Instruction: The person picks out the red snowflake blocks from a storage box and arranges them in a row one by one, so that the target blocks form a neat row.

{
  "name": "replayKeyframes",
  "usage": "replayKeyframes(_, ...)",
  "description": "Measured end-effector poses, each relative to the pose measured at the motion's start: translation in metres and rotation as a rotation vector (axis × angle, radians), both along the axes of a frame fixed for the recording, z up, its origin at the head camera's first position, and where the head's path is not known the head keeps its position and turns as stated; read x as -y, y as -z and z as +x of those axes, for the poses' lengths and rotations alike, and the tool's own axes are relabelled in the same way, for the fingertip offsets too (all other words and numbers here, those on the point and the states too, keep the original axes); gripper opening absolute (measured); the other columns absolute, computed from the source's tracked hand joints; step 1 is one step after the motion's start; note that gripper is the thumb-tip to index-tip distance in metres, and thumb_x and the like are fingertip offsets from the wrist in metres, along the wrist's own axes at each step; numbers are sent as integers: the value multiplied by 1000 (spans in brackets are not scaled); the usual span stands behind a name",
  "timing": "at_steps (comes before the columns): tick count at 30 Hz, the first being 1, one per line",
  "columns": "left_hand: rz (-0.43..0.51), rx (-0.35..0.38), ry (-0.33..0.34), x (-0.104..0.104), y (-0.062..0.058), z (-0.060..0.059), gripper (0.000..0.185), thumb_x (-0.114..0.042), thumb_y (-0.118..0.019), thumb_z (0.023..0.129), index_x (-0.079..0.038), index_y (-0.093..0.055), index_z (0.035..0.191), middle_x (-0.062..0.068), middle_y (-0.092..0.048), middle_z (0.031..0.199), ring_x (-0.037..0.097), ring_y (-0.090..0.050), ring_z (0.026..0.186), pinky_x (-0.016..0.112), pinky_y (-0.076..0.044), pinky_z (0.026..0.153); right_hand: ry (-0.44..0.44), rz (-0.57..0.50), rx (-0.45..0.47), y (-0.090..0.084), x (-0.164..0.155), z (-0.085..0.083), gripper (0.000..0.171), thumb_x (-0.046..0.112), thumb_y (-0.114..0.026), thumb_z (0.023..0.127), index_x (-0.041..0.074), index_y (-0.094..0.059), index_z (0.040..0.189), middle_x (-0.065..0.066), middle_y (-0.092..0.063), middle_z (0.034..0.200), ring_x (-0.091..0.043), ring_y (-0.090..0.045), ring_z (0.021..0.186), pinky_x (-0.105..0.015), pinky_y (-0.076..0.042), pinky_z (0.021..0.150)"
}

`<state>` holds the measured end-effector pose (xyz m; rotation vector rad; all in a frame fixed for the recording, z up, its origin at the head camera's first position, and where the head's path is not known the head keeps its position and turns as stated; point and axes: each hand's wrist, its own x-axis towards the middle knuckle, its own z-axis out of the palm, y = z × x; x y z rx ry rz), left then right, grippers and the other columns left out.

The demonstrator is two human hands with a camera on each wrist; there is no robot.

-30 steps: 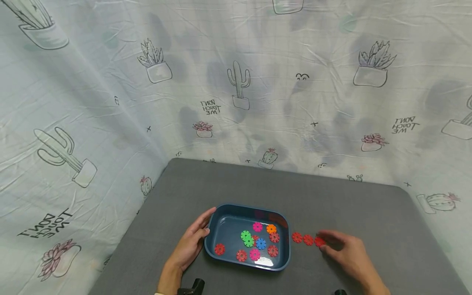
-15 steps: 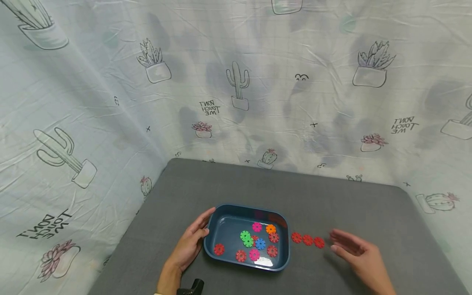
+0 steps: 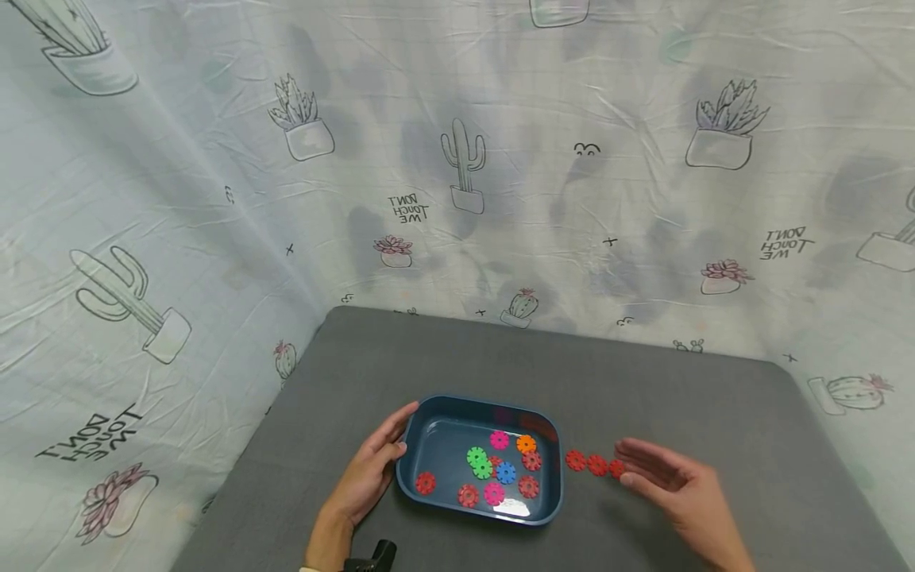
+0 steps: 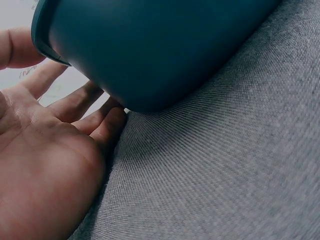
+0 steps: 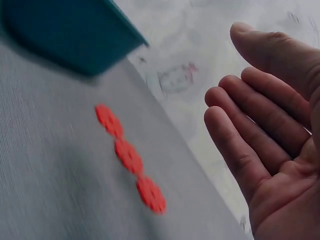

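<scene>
My left hand [image 3: 364, 473] holds the left end of a dark blue tray [image 3: 436, 508], thumb at the rim and fingers along its outer wall. In the left wrist view, the lower fingertips [image 4: 112, 125] meet the tray wall [image 4: 150, 60] near its base. Several notched plastic discs lie in the tray, including a blue disc [image 3: 505, 473], an orange disc [image 3: 526, 443] and a green disc [image 3: 482, 469]. Three red notched discs [image 3: 596, 465] form a row right of the tray. My right hand [image 3: 679, 481], fingers extended and holding nothing, is over the row's right end, partly hiding the last disc.
A grey cloth-covered table [image 3: 457, 349] bears the tray and the row. Behind and to the left hangs a pale curtain [image 3: 529, 199] printed with cactus pots. A black device [image 3: 372, 556] sits at the left wrist.
My right hand drew away to the right from the row's last red disc, then came back left over it. The left hand, tray and discs stay in place.
</scene>
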<state>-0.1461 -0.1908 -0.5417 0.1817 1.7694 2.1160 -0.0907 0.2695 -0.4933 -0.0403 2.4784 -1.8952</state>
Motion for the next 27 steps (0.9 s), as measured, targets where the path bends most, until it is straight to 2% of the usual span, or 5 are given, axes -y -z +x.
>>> replayKeyframes(5,-3,16,-8,-1,-1,0,57,-11,-44,102,-33,-38,154,-11,-25,164,18,-16,152,21,-35,108,-60,-21,-5,-7,24,-6,50,14,-77,86,3,-63,133,-8,-71,126,-23,-68,114,-32,-57,85)
replayKeyframes(10,-13,15,-15,-1,-2,0,57,-11,-44,102,-34,-39,153,-13,-25,163,18,-16,152,23,-33,109,-117,-40,0,-10,49,-15,48,15,-81,83,7,-67,128,-17,-69,124,-27,-69,112,-30,-57,84)
replayKeyframes(15,-7,9,-3,-1,-2,-1,58,-10,-43,102,-34,-38,154,-14,-24,163,18,-16,152,22,-34,109,-223,-69,-52,-9,66,-23,45,11,-78,85,7,-67,128,-22,-68,126,-32,-68,114,-31,-57,86)
replayKeyframes(21,-3,-2,-9,-2,-1,-1,58,-9,-43,101,-32,-38,154,-12,-25,163,19,-17,152,25,-33,110,-276,-9,-17,-14,89,-31,43,21,-81,83,17,-70,125,-10,-71,123,-31,-69,111,-27,-56,88)
replayKeyframes(27,-15,-6,-8,-4,-3,-1,58,-8,-42,102,-33,-38,154,-13,-24,164,18,-16,152,28,-30,113,-374,26,-57,-15,114,-38,45,30,-81,83,16,-71,124,-4,-72,122,-27,-71,106,-36,-56,90)
